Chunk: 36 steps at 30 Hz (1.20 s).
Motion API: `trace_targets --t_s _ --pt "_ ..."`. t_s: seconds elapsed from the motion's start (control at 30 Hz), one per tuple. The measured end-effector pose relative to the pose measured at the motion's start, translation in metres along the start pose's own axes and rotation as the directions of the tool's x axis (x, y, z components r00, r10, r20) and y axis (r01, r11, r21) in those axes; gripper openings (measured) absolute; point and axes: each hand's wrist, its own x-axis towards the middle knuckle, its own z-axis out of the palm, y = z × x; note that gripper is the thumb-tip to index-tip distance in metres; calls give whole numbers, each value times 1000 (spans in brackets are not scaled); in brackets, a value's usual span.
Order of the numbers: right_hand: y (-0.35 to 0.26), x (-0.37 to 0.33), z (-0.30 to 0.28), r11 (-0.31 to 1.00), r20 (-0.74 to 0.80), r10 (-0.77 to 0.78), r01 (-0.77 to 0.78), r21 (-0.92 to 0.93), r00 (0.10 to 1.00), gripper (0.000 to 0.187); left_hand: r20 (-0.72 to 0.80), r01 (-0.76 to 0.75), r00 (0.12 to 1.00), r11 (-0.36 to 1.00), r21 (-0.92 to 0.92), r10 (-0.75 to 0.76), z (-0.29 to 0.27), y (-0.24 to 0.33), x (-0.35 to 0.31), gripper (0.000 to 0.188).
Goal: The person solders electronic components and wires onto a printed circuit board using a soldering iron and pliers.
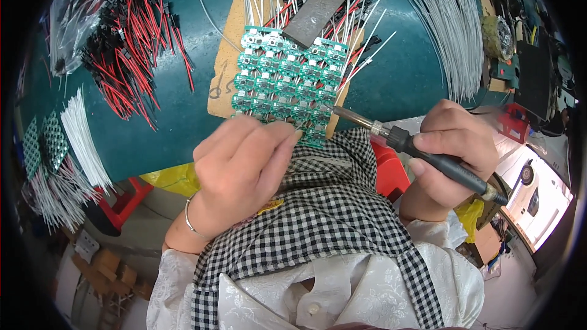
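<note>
We located the panel of small green circuit boards (287, 88) on a tan backing board (223, 85), its lower edge toward the wearer. We noted a dark metal bar (330, 3) lying slantwise across its top edge, with white and red-black wires fanning out beyond. The left hand (241, 156) had its fingers pinched narrow at the lower edge; whether a wire lay between them, we could not tell. The right hand (458, 150) had its fingers wrapped around a soldering iron (422, 153), tip at the panel's right side.

We judged three faults possible: burned fingertips, if the iron slid toward the left hand; bridged pads, if the tip dragged across neighbouring boards; a shifted panel, if the bar was knocked.

On the teal surface (177, 128) we found red-black connector leads (131, 55) beside a clear plastic bag (82, 15), and a white wire bundle (449, 43) at right. Beyond it we saw a red stool (391, 174) and, lower left, cardboard boxes (107, 266).
</note>
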Motion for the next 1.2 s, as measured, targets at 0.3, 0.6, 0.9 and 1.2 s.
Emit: trace_targets --t_s 0.3,0.6,0.9,1.2 --pt "3 -6 9 998 9 40 -39 -43 999 25 20 -21 1000 999 30 20 16 -1 0 23" --pt "1 -6 13 996 36 22 -19 -85 999 23 6 -42 999 997 64 42 23 -3 4 21" --pt "-2 -5 16 982 76 -46 59 -179 996 23 -39 -20 999 997 77 23 27 -2 8 16" --pt "-2 -3 11 995 47 -11 15 -100 999 23 -38 38 998 998 -48 -40 7 3 3 19"
